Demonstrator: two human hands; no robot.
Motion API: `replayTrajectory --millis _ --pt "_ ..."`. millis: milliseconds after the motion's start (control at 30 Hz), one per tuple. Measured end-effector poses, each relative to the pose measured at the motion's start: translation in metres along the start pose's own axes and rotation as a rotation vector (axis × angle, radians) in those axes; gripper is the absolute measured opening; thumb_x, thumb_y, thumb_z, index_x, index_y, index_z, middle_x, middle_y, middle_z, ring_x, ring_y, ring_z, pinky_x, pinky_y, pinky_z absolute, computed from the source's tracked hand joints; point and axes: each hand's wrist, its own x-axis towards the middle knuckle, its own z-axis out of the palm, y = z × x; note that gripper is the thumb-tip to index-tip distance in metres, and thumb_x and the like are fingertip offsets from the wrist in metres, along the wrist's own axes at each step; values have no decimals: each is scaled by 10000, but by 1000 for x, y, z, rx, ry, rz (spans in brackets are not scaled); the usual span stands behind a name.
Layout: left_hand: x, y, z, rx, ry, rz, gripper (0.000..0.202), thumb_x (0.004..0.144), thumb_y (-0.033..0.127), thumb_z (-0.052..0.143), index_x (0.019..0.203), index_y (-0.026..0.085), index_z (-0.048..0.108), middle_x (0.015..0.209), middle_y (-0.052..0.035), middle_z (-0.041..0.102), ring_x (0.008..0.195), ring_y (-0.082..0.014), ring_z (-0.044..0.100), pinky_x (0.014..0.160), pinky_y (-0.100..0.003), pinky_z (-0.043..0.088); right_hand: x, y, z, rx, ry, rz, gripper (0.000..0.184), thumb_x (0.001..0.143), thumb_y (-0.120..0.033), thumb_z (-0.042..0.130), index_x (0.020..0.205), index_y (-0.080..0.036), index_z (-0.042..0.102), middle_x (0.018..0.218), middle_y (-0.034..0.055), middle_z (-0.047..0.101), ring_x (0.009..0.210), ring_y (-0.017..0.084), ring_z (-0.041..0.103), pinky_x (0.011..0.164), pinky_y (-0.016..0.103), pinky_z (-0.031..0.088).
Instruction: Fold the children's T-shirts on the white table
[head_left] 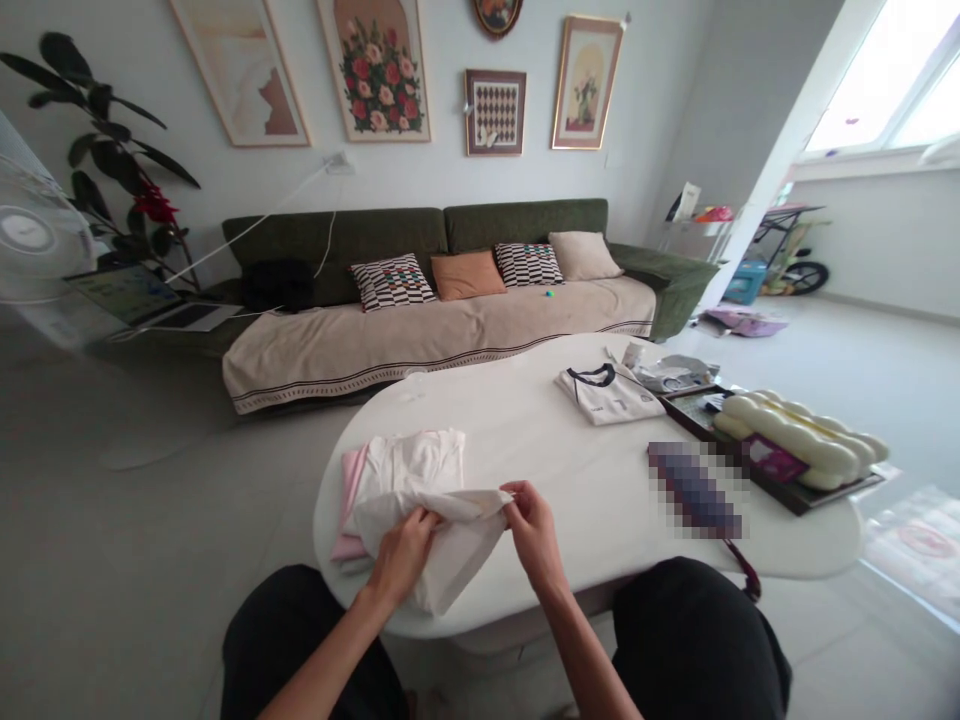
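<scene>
A white garment lies partly folded at the near left of the white table, its lower part lifted and turned up toward me. Beneath its left side a pink cloth sticks out. My left hand pinches the garment's fabric near the middle of the raised part, with the fingertips partly hidden in the cloth. At the right end of that raised edge, my right hand grips a corner between thumb and fingers.
On the table, a folded white T-shirt with dark collar lies toward the back. To the right stand a dark tray with a puffy cream-coloured object, and a blurred-out dark item. A green sofa is behind.
</scene>
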Motion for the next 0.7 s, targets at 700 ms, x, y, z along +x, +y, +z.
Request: replayTrajectory --millis 700 --pt "-129 -68 -68 -608 239 -671 506 526 619 632 793 196 561 673 26 633 685 -188 615 598 -211 489 -79 -1 -94 332 213 200 282 676 -362 656 894 -187 623 877 36 638 773 170 567 639 220 443"
